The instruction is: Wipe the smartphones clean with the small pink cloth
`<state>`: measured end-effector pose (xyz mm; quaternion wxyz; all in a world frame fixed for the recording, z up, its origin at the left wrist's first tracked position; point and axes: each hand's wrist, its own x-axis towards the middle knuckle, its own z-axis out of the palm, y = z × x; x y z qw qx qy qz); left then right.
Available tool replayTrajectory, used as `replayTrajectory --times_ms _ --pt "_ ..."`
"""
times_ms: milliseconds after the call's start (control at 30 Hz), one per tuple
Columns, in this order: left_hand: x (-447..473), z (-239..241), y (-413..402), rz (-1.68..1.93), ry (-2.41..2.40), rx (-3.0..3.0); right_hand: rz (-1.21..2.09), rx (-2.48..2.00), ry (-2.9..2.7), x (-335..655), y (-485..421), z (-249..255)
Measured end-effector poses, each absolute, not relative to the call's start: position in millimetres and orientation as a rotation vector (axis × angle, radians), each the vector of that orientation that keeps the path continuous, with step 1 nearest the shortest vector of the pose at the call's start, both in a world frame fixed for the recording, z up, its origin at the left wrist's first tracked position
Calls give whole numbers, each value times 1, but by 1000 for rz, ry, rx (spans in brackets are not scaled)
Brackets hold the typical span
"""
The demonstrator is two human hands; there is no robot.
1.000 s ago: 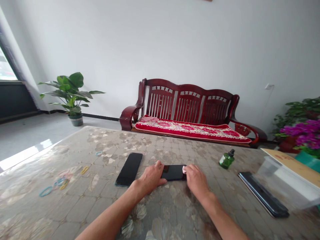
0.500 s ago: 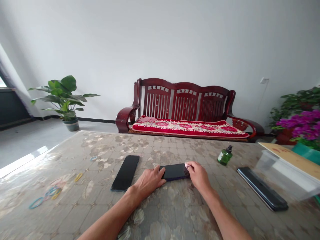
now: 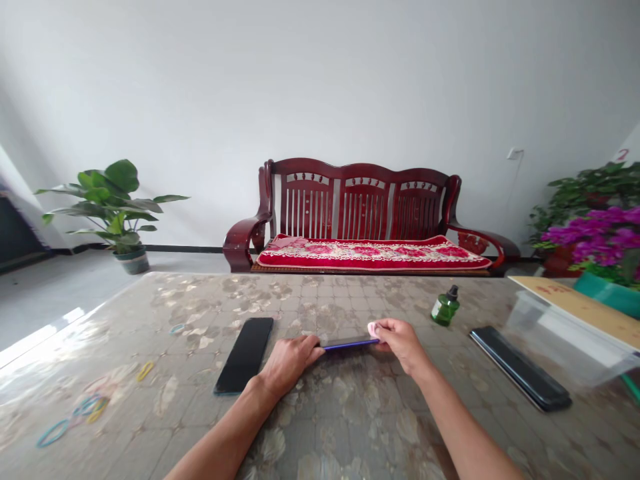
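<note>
A dark phone [image 3: 349, 343] is held edge-on just above the patterned table [image 3: 320, 400], seen as a thin bluish line. My left hand [image 3: 287, 363] grips its left end with curled fingers. My right hand [image 3: 400, 341] pinches its right end, with a small pink pad [image 3: 373, 328] pressed at the fingertips. A second black phone [image 3: 245, 355] lies flat on the table just left of my left hand.
A green bottle [image 3: 445, 307] stands right of my right hand. A dark phone [image 3: 520, 367] lies further right beside a clear plastic box [image 3: 565, 340]. Coloured rubber bands [image 3: 90, 407] are scattered at the left. A red wooden bench [image 3: 360, 223] and potted plants stand beyond the table.
The phone between my hands has tipped from lying flat, screen showing, to edge-on. Both hands have stayed at its ends. The camera has tilted up slightly.
</note>
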<state>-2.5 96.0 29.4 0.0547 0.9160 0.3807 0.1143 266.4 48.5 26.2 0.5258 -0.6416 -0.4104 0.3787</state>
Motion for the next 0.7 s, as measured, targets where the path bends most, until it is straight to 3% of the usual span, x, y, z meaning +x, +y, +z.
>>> replayTrajectory --times_ms 300,533,700 --pt "1 15 96 496 1203 2794 850 -1426 -944 258 53 30" --pt "4 8 98 665 1254 2579 -49 -1399 -1467 245 45 35" --pt "3 3 98 772 1269 2471 -373 -1395 -1766 229 35 41"
